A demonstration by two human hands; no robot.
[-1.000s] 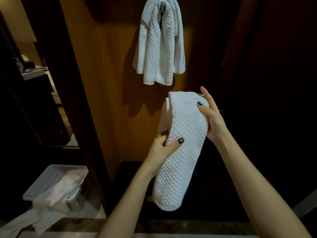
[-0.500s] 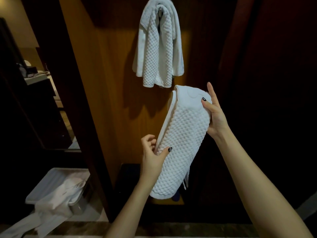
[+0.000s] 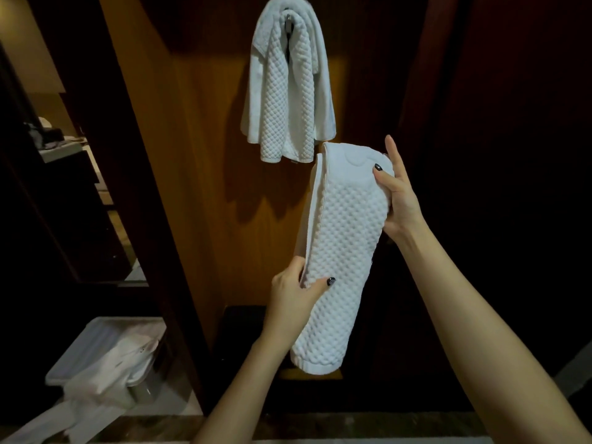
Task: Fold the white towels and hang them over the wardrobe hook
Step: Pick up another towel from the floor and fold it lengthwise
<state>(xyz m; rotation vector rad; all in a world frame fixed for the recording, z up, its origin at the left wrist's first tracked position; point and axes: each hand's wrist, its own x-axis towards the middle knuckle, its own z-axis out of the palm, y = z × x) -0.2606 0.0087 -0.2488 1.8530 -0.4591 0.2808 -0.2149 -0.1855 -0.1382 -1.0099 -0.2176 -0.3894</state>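
Observation:
A folded white waffle towel (image 3: 342, 251) hangs lengthwise between my hands in front of the wooden wardrobe panel. My right hand (image 3: 398, 193) grips its upper right edge, thumb on the front face. My left hand (image 3: 296, 291) pinches its lower left edge, thumb across the weave. Above it, a metal hook (image 3: 289, 20) carries another white towel (image 3: 288, 91) draped over it, its ends hanging just above the held towel's top.
The wooden back panel (image 3: 205, 174) stands behind the towels, with a dark door (image 3: 496, 155) to the right. At the lower left, a clear plastic bin (image 3: 96, 350) holds white cloth that spills onto the floor. A dark shelf unit (image 3: 64, 187) stands at the left.
My left hand let go of the towel, reached up its left edge and now pinches it again. The towel has shifted slightly higher and closer to the hanging towel.

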